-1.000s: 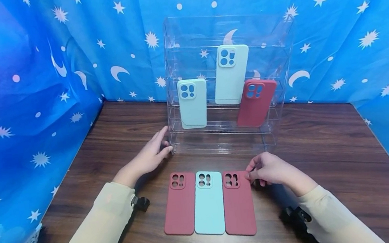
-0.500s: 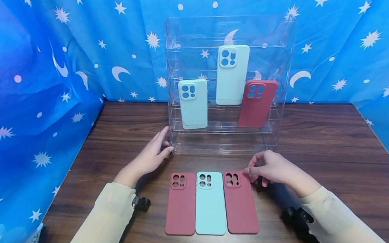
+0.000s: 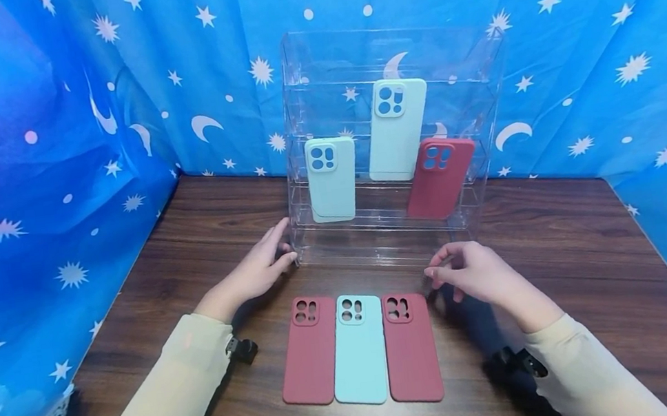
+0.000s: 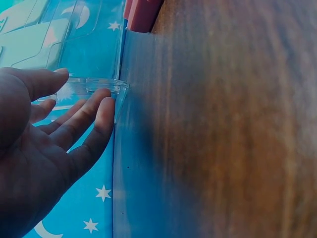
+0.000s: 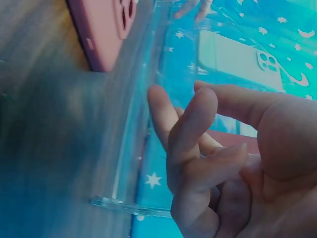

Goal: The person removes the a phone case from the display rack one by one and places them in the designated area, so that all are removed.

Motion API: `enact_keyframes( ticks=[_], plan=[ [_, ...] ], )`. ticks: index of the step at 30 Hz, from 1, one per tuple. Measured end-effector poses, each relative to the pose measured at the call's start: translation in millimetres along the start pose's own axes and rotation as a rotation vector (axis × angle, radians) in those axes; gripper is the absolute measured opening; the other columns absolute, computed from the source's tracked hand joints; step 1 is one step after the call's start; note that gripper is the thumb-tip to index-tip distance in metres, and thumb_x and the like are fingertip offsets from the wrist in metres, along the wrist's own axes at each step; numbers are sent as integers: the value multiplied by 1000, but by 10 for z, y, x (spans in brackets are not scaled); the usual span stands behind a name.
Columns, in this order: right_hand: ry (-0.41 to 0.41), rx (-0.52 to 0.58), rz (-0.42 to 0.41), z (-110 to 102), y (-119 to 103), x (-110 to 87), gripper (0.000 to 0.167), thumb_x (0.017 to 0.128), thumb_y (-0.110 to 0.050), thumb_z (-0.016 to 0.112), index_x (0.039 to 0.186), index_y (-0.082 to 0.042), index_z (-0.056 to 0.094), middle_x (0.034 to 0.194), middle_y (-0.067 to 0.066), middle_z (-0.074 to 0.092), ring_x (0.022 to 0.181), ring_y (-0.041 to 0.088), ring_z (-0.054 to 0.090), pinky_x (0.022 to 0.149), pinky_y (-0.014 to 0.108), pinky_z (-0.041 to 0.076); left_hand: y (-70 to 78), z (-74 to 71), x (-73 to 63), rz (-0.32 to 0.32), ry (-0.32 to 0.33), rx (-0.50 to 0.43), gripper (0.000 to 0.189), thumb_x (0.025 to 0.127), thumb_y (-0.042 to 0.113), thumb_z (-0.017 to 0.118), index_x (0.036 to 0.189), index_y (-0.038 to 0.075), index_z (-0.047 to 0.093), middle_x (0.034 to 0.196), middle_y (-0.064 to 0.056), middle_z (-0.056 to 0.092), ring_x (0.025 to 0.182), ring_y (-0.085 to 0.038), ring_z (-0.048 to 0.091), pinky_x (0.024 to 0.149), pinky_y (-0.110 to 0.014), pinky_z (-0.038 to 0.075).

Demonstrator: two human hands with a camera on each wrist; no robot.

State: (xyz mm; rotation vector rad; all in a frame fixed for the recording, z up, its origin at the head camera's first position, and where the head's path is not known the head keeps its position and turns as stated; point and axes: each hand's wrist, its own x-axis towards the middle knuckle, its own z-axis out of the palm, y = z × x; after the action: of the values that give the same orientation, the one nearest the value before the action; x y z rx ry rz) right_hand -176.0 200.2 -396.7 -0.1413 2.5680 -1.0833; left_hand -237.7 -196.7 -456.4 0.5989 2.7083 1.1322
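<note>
Three phone cases lie side by side on the table: a red one on the left [image 3: 309,367], a mint one in the middle [image 3: 359,364] and a red one on the right [image 3: 413,361]. Behind them stands a clear tiered display rack [image 3: 375,241]. My left hand [image 3: 256,265] touches its lower left side, fingers mostly extended. My right hand [image 3: 473,275] hovers between the right red case and the rack's front right corner, apart from the case. Its fingers [image 5: 161,111] are loosely bent and hold nothing.
On the rack's tiers lean a mint case [image 3: 333,194] at the left, a higher mint case [image 3: 399,148] and a tilted red case [image 3: 442,184] at the right. A blue star-and-moon curtain [image 3: 215,56] surrounds the dark wooden table [image 3: 208,206].
My right hand has come off the right red case's upper corner and moved up and away toward the rack. That case shifted slightly right. My left hand stays put.
</note>
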Motion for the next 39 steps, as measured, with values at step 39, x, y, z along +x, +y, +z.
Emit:
enact_keyframes(
  ticks=[39],
  plan=[
    [784,108,-299,-870,-277,98,42,97,-27,74,138,-23,67,125,12,74,56,0,68,49,17,51,16,-8,-11,6,-8,-13,74,109,23,54,167,9,11,145,-23,51,104,-25,71,101,-47,57]
  ],
)
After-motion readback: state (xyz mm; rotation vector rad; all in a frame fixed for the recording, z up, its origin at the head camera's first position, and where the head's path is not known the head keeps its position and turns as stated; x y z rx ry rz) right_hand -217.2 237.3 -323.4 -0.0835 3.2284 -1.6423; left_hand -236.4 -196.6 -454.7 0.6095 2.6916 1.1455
